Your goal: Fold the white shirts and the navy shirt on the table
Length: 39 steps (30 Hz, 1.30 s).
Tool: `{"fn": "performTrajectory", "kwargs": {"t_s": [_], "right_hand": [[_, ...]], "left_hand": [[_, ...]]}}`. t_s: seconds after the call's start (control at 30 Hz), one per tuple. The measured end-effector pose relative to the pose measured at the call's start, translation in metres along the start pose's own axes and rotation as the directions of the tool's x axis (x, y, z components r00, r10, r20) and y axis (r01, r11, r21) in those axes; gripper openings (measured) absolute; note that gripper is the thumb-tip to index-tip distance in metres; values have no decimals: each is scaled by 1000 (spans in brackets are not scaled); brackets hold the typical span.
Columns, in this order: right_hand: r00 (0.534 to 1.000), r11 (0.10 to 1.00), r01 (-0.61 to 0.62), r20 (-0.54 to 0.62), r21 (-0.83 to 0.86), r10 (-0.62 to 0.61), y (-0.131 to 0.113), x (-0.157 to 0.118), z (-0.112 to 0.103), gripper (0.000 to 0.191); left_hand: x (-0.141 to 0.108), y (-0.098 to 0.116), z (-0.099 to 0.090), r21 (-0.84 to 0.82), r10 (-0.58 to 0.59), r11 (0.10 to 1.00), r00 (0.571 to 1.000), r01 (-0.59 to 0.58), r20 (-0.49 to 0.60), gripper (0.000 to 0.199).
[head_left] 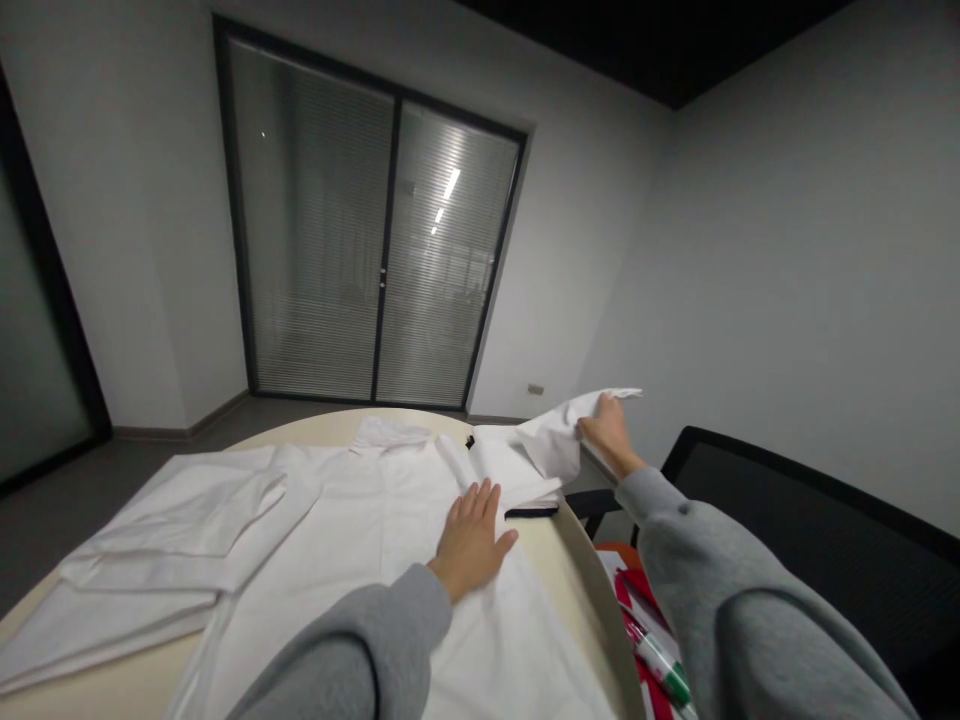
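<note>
A white collared shirt (352, 530) lies spread over the round table, its collar (390, 434) toward the far edge. My left hand (472, 540) rests flat on the shirt's right side, fingers stretched out and thumb apart. Past the table's right edge, my right hand (609, 436) pinches the end of the right sleeve (551, 440) and holds it up off the table. On the left, the other sleeve (195, 500) lies in loose folds. Beneath the raised sleeve a dark flat thing (532, 512) shows only its edge; I cannot tell what it is.
The pale table (566, 570) has a curved rim. At its right stands a black mesh chair (810, 540) with a dark armrest (589, 503). Red and white items, with a green-ended clear tube (664, 668), lie beside the table. Glass doors with blinds (375, 230) stand behind.
</note>
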State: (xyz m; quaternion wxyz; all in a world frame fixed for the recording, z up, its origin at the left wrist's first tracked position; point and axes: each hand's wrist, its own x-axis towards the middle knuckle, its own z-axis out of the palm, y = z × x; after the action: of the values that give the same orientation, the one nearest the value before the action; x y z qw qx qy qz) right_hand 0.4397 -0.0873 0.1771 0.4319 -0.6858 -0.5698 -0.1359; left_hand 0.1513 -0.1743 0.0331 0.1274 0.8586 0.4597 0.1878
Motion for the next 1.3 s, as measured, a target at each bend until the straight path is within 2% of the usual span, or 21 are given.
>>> {"fn": "performTrajectory", "kwargs": {"t_s": [0.07,0.1,0.17,0.23,0.3,0.33,0.37,0.4,0.53,0.63,0.73,0.87,1.03,1.13,1.3], "right_hand": [[992,986,-41,113,-164,60,-5,-30,2,58],[987,960,-8,150,-281,52,-15,-47,3,52],[978,882,159,192,-443,-80,-46,-79,6,47],[933,839,349,239,-418,-269,-83,-106,12,47],[834,797,527,361,-294,-418,-112,-125,24,46],[801,793,557,411,-245,-436,-119,-132,32,46],[790,807,548,453,-220,-413,-122,-137,40,47],[799,833,506,485,-222,-356,-119,-140,49,48],[866,911,257,495,-323,-69,-82,-152,81,48],[900,912,193,436,-361,-18,-57,-160,94,54],[907,912,180,421,-370,-8,-48,-164,100,58],[917,913,146,398,-381,19,-46,-162,102,59],[965,932,58,261,-358,40,-40,-155,96,49],[973,938,-80,180,-337,147,-28,-148,86,44],[934,915,-292,123,-279,335,3,-137,63,45]], "left_hand": [[-5,-3,12,24,9,1000,1000,-8,-24,84],[-8,-5,15,34,11,999,1000,-10,-29,85],[-11,-7,17,57,5,998,1000,-4,-19,87],[-12,-8,16,79,-3,997,1000,3,2,87],[-13,-8,15,97,0,995,1000,1,-2,85],[-14,-7,14,103,1,995,1000,0,-10,84],[-15,-7,12,107,4,994,1000,-2,-15,83],[-17,-7,11,108,6,994,1000,-4,-16,83],[-27,-11,3,78,-6,997,1000,5,15,82],[-33,-15,-1,47,-6,999,1000,5,25,81],[-36,-19,0,58,-19,998,1000,19,1,81],[-37,-19,2,72,-36,997,999,37,-14,83],[-37,-20,3,52,-28,998,1000,28,-7,83],[-36,-23,7,80,-21,997,1000,21,-10,82],[-33,-26,17,108,-16,994,999,20,-36,79]]}}
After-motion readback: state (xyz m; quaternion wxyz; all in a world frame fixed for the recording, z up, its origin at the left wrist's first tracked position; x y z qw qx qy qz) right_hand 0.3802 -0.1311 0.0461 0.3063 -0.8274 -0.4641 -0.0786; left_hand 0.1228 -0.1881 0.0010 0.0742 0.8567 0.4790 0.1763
